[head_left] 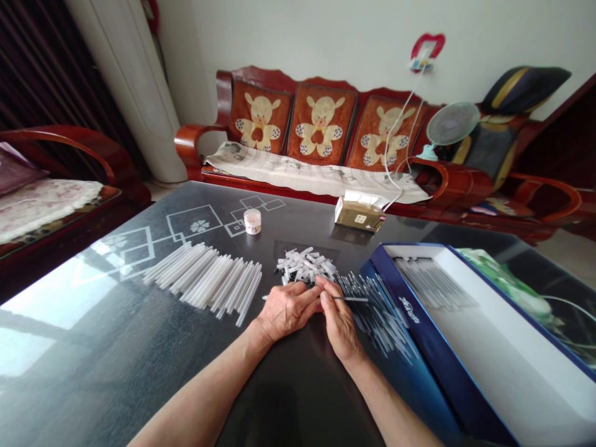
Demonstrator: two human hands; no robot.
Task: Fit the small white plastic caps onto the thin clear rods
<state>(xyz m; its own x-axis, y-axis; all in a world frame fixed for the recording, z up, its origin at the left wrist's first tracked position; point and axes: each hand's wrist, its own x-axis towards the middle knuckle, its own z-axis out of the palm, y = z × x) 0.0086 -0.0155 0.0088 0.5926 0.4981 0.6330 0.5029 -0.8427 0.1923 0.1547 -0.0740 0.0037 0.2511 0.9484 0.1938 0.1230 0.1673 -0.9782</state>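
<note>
Fingers of the right hand point(339, 320) are pinching a thin dark refill point(354, 299), which is lying level just above the glass table point(139, 354) and pointing right. The left hand point(286, 308) is resting against the right, fingertips meeting. A pale tube end is poking out at its left, but whether the hand is gripping it I cannot tell. White caps point(305, 264) are heaped just beyond, clear tubes point(209, 279) lying left, loose refills point(382, 313) spreading right beside the blue box point(419, 318).

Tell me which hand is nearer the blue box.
Right. The right hand rests close beside the blue box, pinching a thin stick; the left hand lies farther left, beyond it.
</note>
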